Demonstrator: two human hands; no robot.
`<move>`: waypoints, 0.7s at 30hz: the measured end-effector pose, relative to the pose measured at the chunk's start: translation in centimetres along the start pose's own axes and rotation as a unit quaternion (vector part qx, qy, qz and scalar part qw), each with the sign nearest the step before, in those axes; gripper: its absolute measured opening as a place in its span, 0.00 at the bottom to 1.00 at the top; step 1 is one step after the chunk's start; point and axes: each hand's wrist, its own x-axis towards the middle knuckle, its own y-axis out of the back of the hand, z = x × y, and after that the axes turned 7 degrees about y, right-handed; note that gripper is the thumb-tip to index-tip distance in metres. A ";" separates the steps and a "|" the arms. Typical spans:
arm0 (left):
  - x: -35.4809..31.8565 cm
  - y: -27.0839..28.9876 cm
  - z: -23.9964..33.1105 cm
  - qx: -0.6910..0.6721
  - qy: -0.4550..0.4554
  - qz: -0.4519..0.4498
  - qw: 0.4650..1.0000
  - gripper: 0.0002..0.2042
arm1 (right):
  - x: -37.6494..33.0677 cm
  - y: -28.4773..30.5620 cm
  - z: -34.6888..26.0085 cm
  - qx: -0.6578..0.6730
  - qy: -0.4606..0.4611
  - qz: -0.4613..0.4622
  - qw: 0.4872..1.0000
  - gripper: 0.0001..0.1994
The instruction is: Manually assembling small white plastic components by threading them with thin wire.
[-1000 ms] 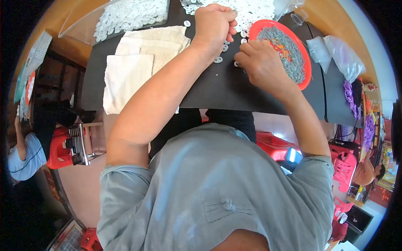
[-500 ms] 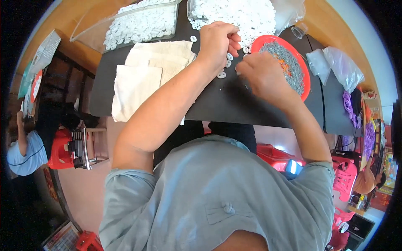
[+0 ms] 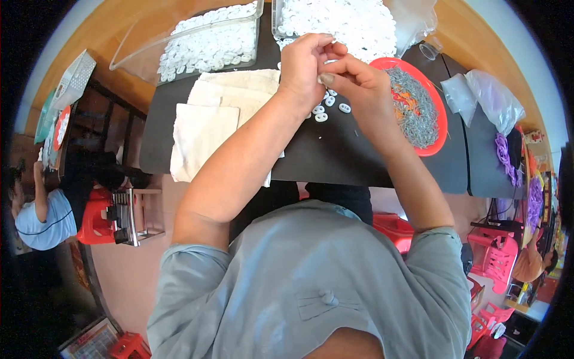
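Note:
My left hand [image 3: 302, 69] is raised over the dark table, its fingers curled. Against it, my right hand [image 3: 366, 90] pinches thumb and forefinger together. Whatever lies between the fingers of either hand is too small or hidden to make out. Just below the hands, several white oval pieces with two holes [image 3: 321, 117] are scattered on the tabletop. To the right of my right hand, a red plate [image 3: 443, 119] holds a heap of small grey metal pieces, perhaps springs [image 3: 421, 128], with some orange bits [image 3: 406, 103] among them.
Two clear bins, left [image 3: 257, 45] and right [image 3: 275, 21], hold many white pieces at the far side. Folded cream cloths [image 3: 206, 128] lie left of my forearm. Plastic bags [image 3: 487, 99] and a clear cup [image 3: 428, 51] are on the right. Another person [image 3: 45, 218] sits at far left.
My right hand has moved left and away from me, from beside the red plate to my left hand. My left hand stays nearly in place. The whole view has shifted slightly.

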 end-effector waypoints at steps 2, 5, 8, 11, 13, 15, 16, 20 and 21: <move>-0.2 0.0 0.1 0.002 -0.008 -0.017 1.000 0.08 | 0.2 -0.3 -0.5 0.034 -0.037 0.011 0.999 0.09; -0.5 -0.2 0.2 0.045 -0.025 -0.018 0.999 0.09 | 0.3 -0.6 -1.4 0.088 -0.090 0.043 0.991 0.10; -0.5 -0.3 0.0 0.050 -0.065 -0.030 0.996 0.08 | 0.1 -0.6 -1.6 0.065 -0.125 0.031 0.990 0.09; -0.5 -0.5 -0.2 0.059 -0.075 -0.021 0.995 0.08 | -0.2 -0.9 -1.7 0.053 -0.110 0.031 0.992 0.08; -0.7 -0.7 -0.3 0.058 -0.086 0.006 0.995 0.07 | -0.8 -1.4 -1.8 0.006 -0.034 0.058 0.998 0.06; -1.1 -1.0 -0.4 0.067 -0.083 0.014 0.994 0.06 | -1.0 -0.8 -1.5 0.036 -0.042 0.056 0.997 0.06; -1.1 -1.0 -0.7 0.106 -0.105 0.020 0.989 0.06 | -1.0 -0.4 -1.4 0.066 -0.051 0.051 0.995 0.06; -1.6 -1.5 -0.7 0.171 -0.109 0.029 0.979 0.06 | 0.4 3.8 -1.6 0.106 -0.077 0.148 0.980 0.07; -1.7 -1.5 -0.7 0.200 -0.096 0.026 0.975 0.06 | 0.8 4.3 -1.2 0.106 -0.079 0.151 0.980 0.07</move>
